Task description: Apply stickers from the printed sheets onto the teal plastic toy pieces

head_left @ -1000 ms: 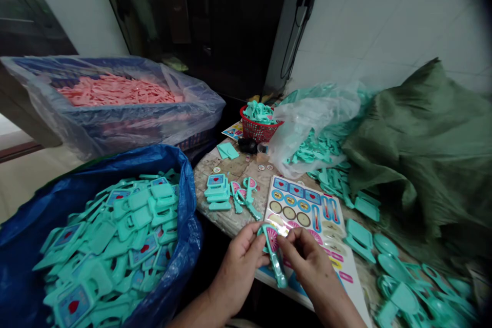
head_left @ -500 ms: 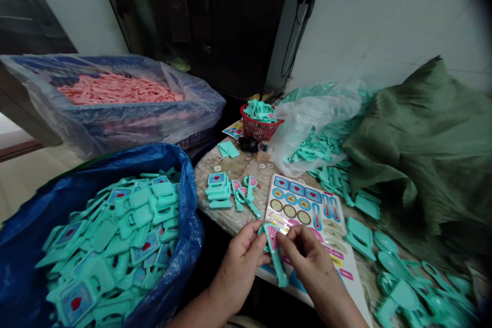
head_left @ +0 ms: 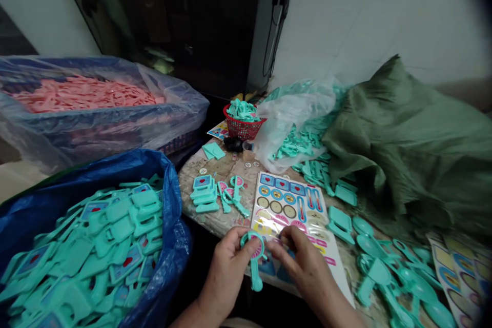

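Left hand (head_left: pixel 229 262) pinches teal piece (head_left: pixel 254 270); right hand (head_left: pixel 305 262) curls beside it, grip unclear

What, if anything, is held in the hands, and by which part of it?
The left hand holds a teal toy piece by its round head, not by the handle. Whether the right hand also touches it cannot be told.

1. Teal toy piece (head_left: pixel 255 270): a rounded, ring-edged head and a straight handle with a rounded tip; the head is pinched in the left hand (head_left: pixel 228 266), the handle pointing toward the wearer.
2. Pink sticker (head_left: pixel 258 250): spoke-patterned, set within that head, partly covered by the thumb.
3. Sticker sheet (head_left: pixel 277 207): white, flat on the desk (head_left: pixel 225 170), printed with red-heart labels, round labels and thermometer shapes, its near part partly hidden.
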`<state>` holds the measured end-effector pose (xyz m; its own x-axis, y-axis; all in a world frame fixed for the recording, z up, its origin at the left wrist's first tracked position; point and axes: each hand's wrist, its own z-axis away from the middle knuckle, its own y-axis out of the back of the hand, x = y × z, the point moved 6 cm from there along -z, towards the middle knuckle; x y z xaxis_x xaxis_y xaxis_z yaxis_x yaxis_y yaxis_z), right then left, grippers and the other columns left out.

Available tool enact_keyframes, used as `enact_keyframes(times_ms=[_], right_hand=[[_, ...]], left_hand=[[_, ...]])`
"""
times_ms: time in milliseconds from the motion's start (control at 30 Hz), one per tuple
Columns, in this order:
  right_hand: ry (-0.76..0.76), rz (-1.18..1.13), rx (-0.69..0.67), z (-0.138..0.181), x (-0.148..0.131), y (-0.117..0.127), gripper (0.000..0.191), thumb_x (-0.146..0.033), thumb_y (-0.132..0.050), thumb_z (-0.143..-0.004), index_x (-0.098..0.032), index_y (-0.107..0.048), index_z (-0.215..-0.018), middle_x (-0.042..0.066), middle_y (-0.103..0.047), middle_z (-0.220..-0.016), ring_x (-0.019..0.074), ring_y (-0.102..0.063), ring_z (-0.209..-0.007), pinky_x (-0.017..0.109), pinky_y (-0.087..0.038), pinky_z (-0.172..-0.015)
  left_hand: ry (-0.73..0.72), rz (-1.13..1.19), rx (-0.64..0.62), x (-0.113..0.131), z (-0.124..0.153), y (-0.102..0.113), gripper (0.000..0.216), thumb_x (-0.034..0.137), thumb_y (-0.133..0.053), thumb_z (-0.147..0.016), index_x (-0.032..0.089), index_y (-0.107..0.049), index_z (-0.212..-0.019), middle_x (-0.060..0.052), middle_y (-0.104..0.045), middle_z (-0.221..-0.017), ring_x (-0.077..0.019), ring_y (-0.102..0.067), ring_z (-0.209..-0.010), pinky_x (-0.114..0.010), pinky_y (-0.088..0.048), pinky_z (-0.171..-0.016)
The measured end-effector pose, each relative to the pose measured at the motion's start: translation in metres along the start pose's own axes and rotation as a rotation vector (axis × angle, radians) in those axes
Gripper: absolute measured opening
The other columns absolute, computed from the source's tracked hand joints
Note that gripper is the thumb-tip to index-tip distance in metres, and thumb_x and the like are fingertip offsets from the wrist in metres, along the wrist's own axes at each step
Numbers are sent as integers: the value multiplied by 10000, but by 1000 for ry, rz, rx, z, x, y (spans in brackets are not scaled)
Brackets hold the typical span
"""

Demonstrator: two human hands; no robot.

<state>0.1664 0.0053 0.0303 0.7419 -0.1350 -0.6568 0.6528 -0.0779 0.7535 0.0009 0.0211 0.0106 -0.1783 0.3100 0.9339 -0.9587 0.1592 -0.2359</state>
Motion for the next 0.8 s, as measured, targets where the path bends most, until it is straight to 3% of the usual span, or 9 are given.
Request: enact_keyframes(times_ms=[133,267,333,500,800], right_hand=[[48,50,88,-14,47,29,355,-454,-333,-874,-213,-592,-897,76,-609,-898,220,-567,-862,343,-429,-776],[59,105,70,-33,73,33,262,-426,-404,-853,-223,-568,-846,42,-613,-799,200,-577,-732,318,-440,-682],[76,140,65,-42,71,27,213,-400,-423,-844,-229,-549,-824,28,-609,-762,192,-561,-677,305,-419,-627],[139,211,47,-60,56,17,165,-329,-449,-824,-224,-552,-749,34,-620,-750,206,-552,-697,327,-369,-662],[130,163,-48,-64,52,12,182,-351,-465,-816,-220,-542,-716,9,-624,-672,168,-548,-619,281,-372,-595]], left_hand=[[52,20,-20,-2,-5,-3,291,382,-632,-737,147,-589,-903,-15,-647,-775,-152,-590,-690,-271,-489,-655],[151,54,-92,-4,-10,-17,313,400,-643,-710,145,-586,-883,0,-619,-715,-136,-576,-623,-264,-491,-599],[189,106,-96,-5,-13,-21,345,401,-650,-697,149,-583,-924,-5,-624,-747,-134,-585,-649,-253,-491,-608],[255,148,-70,-13,-20,-21,395,405,-689,-651,143,-583,-927,-37,-644,-839,-148,-613,-704,-244,-502,-603],[321,136,-90,-28,-28,-18,433,421,-701,-646,132,-589,-948,-54,-656,-834,-166,-637,-698,-281,-527,-614]])
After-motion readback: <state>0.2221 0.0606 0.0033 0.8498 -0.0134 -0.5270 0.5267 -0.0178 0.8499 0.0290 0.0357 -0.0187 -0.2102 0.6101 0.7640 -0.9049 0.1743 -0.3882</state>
